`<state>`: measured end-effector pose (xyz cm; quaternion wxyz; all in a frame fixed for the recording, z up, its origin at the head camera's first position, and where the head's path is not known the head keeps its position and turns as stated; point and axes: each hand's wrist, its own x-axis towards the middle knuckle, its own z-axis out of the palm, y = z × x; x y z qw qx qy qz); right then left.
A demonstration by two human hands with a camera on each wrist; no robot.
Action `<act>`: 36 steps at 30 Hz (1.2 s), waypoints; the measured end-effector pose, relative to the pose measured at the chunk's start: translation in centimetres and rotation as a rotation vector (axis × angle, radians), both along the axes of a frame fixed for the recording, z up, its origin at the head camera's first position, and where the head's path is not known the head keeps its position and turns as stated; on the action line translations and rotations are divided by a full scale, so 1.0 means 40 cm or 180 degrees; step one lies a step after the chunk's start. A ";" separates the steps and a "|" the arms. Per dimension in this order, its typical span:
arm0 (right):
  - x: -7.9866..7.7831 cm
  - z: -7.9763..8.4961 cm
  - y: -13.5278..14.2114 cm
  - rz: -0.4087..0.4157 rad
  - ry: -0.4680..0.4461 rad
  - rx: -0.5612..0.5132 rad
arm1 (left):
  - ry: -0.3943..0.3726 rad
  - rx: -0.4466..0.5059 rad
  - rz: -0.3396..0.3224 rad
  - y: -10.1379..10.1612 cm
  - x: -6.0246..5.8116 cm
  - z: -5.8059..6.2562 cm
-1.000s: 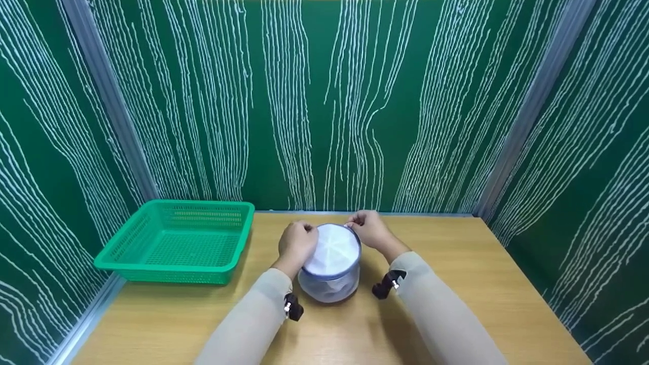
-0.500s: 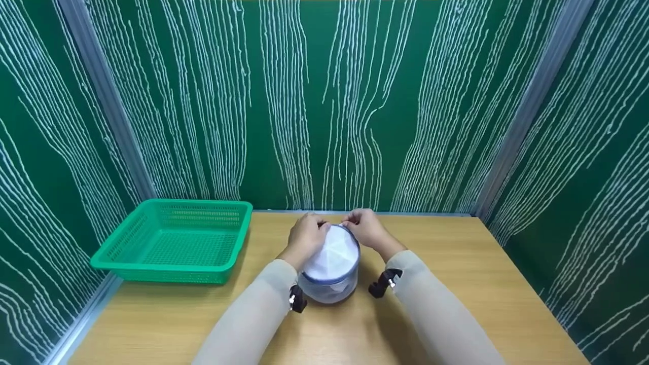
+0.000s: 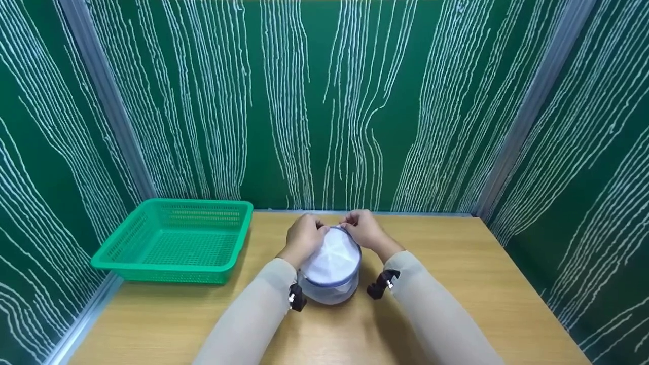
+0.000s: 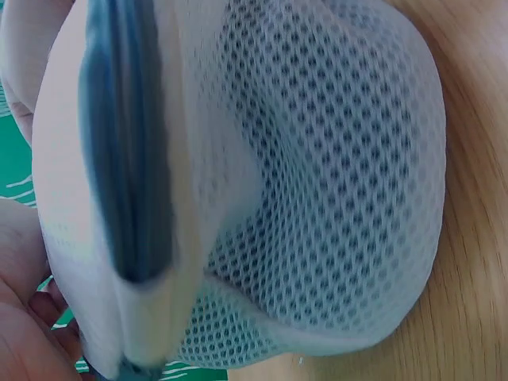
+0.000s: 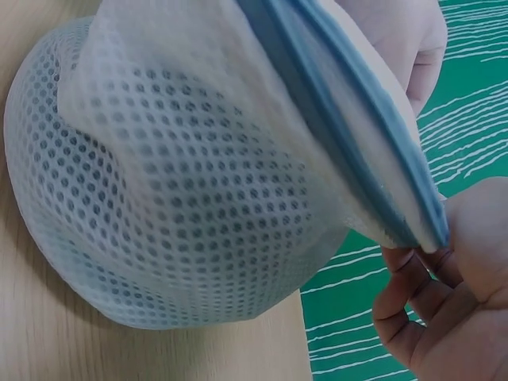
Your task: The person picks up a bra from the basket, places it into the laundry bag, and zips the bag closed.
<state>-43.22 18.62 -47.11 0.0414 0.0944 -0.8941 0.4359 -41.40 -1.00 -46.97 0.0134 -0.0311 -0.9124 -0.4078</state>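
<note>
A round white mesh laundry bag with a blue-trimmed zip edge stands on the table in the head view, its lid tilted towards me. At the far left of the lid my left hand pinches the rim. Just beside it, my right hand pinches the rim at the back, thumb against curled fingers. The right wrist view shows the blue zip edge running into the right hand. In the left wrist view, the left hand is at the lid's edge, its fingertips partly hidden behind the bag.
A green plastic basket with slotted sides is on the left of the wooden table. Green walls with white wavy lines enclose the table at the back and both sides.
My left hand has slid from the lid's left side towards the back rim, close to the right hand. The right hand has shifted slightly left, and the lid tips a little more forward.
</note>
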 end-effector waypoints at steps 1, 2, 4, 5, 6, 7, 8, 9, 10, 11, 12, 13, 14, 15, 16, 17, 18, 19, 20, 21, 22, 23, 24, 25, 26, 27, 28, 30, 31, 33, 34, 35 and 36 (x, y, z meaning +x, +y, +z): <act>-0.001 -0.002 0.001 0.0001 0.0019 0.0011 | 0.0011 -0.0024 0.0002 -0.001 0.001 0.000; -0.001 -0.003 0.001 0.0003 0.0036 0.0021 | 0.0013 -0.0038 0.0010 -0.002 0.002 0.001; -0.002 -0.004 0.003 0.0000 0.0022 0.0025 | 0.0011 -0.0064 0.0064 -0.006 0.004 -0.001; -0.001 -0.004 0.004 -0.0003 -0.0007 0.0020 | -0.0001 -0.0062 0.0112 -0.008 0.005 -0.001; -0.001 -0.003 0.004 -0.0008 -0.0034 0.0016 | -0.0007 -0.0058 0.0167 -0.010 0.005 -0.002; 0.000 -0.002 0.006 -0.0017 -0.0071 0.0005 | -0.0017 -0.0048 0.0229 -0.012 0.006 -0.004; 0.002 -0.001 0.007 -0.0024 -0.0098 0.0000 | -0.0033 -0.0026 0.0288 -0.014 0.006 -0.006; 0.003 -0.001 0.008 -0.0032 -0.0128 -0.0010 | -0.0027 -0.0035 0.0323 -0.017 0.006 -0.009; 0.005 -0.001 0.010 -0.0030 -0.0146 -0.0011 | -0.0014 -0.0040 0.0355 -0.019 0.006 -0.011; 0.006 -0.001 0.011 -0.0029 -0.0158 -0.0012 | 0.0007 -0.0052 0.0362 -0.021 0.005 -0.014; 0.007 0.000 0.012 -0.0026 -0.0164 -0.0017 | 0.0022 -0.0065 0.0361 -0.023 0.005 -0.016; 0.008 -0.001 0.014 -0.0017 -0.0166 -0.0010 | 0.0045 -0.0084 0.0347 -0.026 0.005 -0.017; 0.008 0.000 0.015 -0.0011 -0.0173 -0.0013 | 0.0062 -0.0101 0.0331 -0.028 0.006 -0.017; 0.009 0.000 0.017 -0.0001 -0.0175 -0.0019 | 0.0094 -0.0135 0.0314 -0.031 0.006 -0.017; 0.009 -0.001 0.019 -0.0003 -0.0183 -0.0022 | 0.0105 -0.0135 0.0320 -0.033 0.007 -0.016; 0.008 0.000 0.021 -0.0014 -0.0195 -0.0036 | 0.0100 -0.0129 0.0334 -0.036 0.009 -0.016; 0.008 -0.001 0.023 -0.0022 -0.0197 -0.0043 | 0.0097 -0.0132 0.0357 -0.039 0.010 -0.015; 0.007 -0.003 0.026 -0.0030 -0.0187 -0.0044 | 0.0100 -0.0139 0.0391 -0.042 0.011 -0.015; 0.007 -0.003 0.028 -0.0053 -0.0190 -0.0061 | 0.0081 -0.0131 0.0430 -0.045 0.012 -0.016; 0.006 -0.004 0.030 -0.0067 -0.0185 -0.0071 | 0.0066 -0.0126 0.0473 -0.049 0.013 -0.017; 0.006 -0.005 0.032 -0.0084 -0.0190 -0.0079 | 0.0033 -0.0104 0.0508 -0.053 0.013 -0.020; 0.005 -0.005 0.033 -0.0089 -0.0186 -0.0087 | -0.0007 -0.0072 0.0542 -0.056 0.014 -0.022; 0.005 -0.006 0.034 -0.0090 -0.0187 -0.0094 | -0.0042 -0.0047 0.0568 -0.059 0.014 -0.024; 0.005 -0.006 0.034 -0.0097 -0.0203 -0.0113 | -0.0080 -0.0010 0.0588 -0.061 0.015 -0.026; 0.006 -0.005 0.034 -0.0104 -0.0222 -0.0129 | -0.0119 0.0037 0.0595 -0.062 0.017 -0.028; 0.006 -0.004 0.034 -0.0097 -0.0226 -0.0137 | -0.0140 0.0070 0.0601 -0.063 0.017 -0.030; 0.006 -0.004 0.034 -0.0094 -0.0227 -0.0136 | -0.0144 0.0092 0.0599 -0.063 0.017 -0.031; 0.007 -0.003 0.033 -0.0089 -0.0219 -0.0136 | -0.0122 0.0116 0.0591 -0.062 0.019 -0.031; 0.007 -0.003 0.032 -0.0088 -0.0214 -0.0127 | -0.0100 0.0115 0.0585 -0.061 0.020 -0.031; 0.007 -0.002 0.030 -0.0087 -0.0203 -0.0099 | -0.0039 0.0069 0.0564 -0.058 0.019 -0.031; 0.007 -0.002 0.029 -0.0087 -0.0205 -0.0084 | -0.0012 0.0042 0.0549 -0.057 0.020 -0.030; 0.006 -0.002 0.027 -0.0088 -0.0206 -0.0078 | 0.0007 0.0023 0.0533 -0.055 0.020 -0.030; 0.006 -0.002 0.027 -0.0088 -0.0209 -0.0068 | 0.0031 -0.0003 0.0513 -0.054 0.021 -0.029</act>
